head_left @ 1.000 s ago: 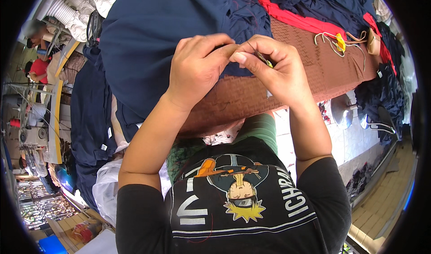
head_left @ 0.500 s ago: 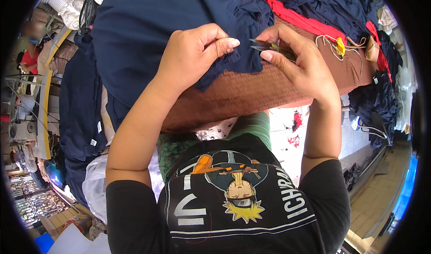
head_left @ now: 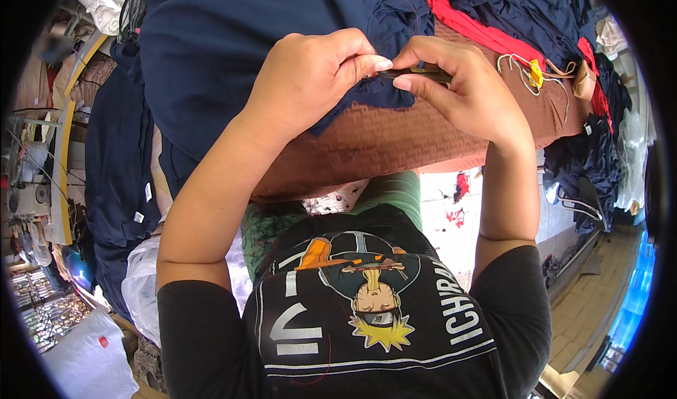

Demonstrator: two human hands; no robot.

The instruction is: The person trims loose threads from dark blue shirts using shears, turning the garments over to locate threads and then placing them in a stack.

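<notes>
My left hand [head_left: 310,75] is closed in a pinch, thumb against forefinger, at the edge of a dark navy garment [head_left: 211,39]. Whether a loose thread also lies in that pinch is too small to tell. In my right hand [head_left: 472,85] is a pair of thread snips [head_left: 436,75], held between thumb and fingers. Their blades are pressed together, with the tips right beside my left thumb. The navy cloth spreads over a surface covered with brown textured fabric [head_left: 338,156], its gathered edge hanging below my left fingers.
Right of my hands lie a red strip of cloth [head_left: 486,29], a yellow item with pale cords [head_left: 535,76] and more navy cloth [head_left: 522,8]. Navy garments [head_left: 116,180] hang at the left above a clear plastic bag [head_left: 144,272]. A metal-framed item [head_left: 582,205] stands at right.
The snips' blades, apart before, have come together. My right hand has moved slightly left, so the tips now meet my left fingers. My left hand has shifted slightly right.
</notes>
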